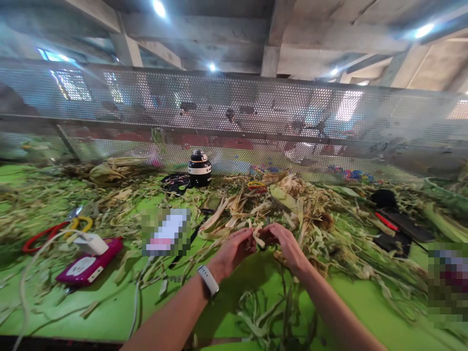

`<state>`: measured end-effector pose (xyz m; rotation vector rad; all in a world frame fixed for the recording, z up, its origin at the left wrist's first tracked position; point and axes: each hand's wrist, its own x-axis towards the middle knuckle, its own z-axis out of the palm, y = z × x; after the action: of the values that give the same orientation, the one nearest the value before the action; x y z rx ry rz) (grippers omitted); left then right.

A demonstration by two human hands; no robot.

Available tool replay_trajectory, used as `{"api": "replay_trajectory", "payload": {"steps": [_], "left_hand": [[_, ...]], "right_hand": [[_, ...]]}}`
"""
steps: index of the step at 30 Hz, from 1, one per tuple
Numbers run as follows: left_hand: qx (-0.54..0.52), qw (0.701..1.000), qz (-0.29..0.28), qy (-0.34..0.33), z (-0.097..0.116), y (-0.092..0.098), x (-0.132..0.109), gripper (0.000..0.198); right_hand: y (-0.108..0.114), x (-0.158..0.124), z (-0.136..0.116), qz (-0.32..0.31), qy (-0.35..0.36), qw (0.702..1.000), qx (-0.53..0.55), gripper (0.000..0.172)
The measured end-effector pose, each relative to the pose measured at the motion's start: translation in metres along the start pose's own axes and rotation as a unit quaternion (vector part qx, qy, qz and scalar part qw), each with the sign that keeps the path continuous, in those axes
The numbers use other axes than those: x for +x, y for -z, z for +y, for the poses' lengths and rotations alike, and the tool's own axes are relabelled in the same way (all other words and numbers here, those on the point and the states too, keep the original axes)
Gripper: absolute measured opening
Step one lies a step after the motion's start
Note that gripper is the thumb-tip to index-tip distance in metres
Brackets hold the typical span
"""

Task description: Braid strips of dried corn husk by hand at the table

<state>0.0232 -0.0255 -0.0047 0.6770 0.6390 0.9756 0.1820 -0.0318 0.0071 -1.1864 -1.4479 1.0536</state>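
Observation:
Both my hands meet over the green table (109,317) near its middle. My left hand (234,251), with a white watch (208,279) on the wrist, has its fingers pinched on a strip of dry corn husk (256,237). My right hand (283,246) is closed on the same husk from the other side. A large heap of pale husks (285,204) lies just behind the hands. More husk strips hang below my wrists toward the table's near edge.
A magenta power bank (89,265) with a white plug and cable lies at the left. Red and yellow handled scissors (54,230) lie beyond it. A black-and-white jar (199,168) stands at the back by a perforated metal screen (234,112). Black tools (395,224) lie at the right.

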Motion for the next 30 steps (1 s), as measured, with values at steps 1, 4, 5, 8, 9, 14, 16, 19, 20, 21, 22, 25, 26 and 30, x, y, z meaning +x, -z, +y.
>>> {"api": "replay_trajectory", "payload": {"steps": [1,4,5,8,9,14,16,19,20,21,22,25,26,30], "left_hand": [[-0.007,1.000,0.003,-0.014,0.001,0.000,0.000,0.020],[0.040,0.997,-0.009,-0.065,0.003,0.000,-0.001,0.032],[0.078,0.993,-0.013,-0.086,0.003,0.000,-0.003,0.038],[0.217,0.963,-0.002,-0.158,0.002,-0.001,-0.005,0.046],[0.261,0.949,0.008,-0.179,0.002,-0.001,-0.006,0.043],[0.395,0.882,0.054,-0.250,0.005,-0.002,-0.007,0.026],[0.404,0.874,0.055,-0.263,0.006,-0.002,-0.008,0.025],[0.421,0.863,0.047,-0.274,0.005,-0.002,-0.009,0.025],[0.429,0.859,0.048,-0.276,0.005,-0.001,-0.008,0.025],[0.438,0.854,0.051,-0.277,0.005,0.000,-0.008,0.025],[0.445,0.849,0.054,-0.278,0.005,0.001,-0.007,0.025],[0.435,0.850,0.065,-0.291,0.009,0.006,-0.003,0.024],[0.417,0.854,0.076,-0.302,0.011,0.007,-0.002,0.028],[0.324,0.887,0.128,-0.304,0.019,0.008,-0.001,0.040]], "right_hand": [[0.000,-0.001,-0.001,-0.024,0.002,1.000,-0.017,0.028],[-0.003,-0.004,-0.001,-0.064,0.025,0.996,-0.062,0.025],[-0.004,-0.004,0.001,-0.064,0.042,0.994,-0.079,0.024],[-0.006,-0.002,0.007,-0.041,0.086,0.988,-0.119,0.020],[-0.006,-0.001,0.009,-0.035,0.092,0.987,-0.123,0.019],[-0.006,0.002,0.013,-0.043,0.093,0.984,-0.143,0.020],[-0.006,0.002,0.012,-0.045,0.099,0.980,-0.167,0.022],[-0.005,0.001,0.010,-0.045,0.111,0.974,-0.193,0.026],[-0.005,0.001,0.011,-0.049,0.112,0.973,-0.194,0.026],[-0.005,0.001,0.012,-0.052,0.112,0.974,-0.192,0.027],[-0.006,0.001,0.014,-0.055,0.111,0.974,-0.188,0.027],[-0.005,0.001,0.019,-0.025,0.103,0.979,-0.177,0.028],[-0.005,0.001,0.020,0.003,0.105,0.978,-0.179,0.028],[-0.001,0.000,0.019,0.123,0.159,0.956,-0.212,0.022]]}}
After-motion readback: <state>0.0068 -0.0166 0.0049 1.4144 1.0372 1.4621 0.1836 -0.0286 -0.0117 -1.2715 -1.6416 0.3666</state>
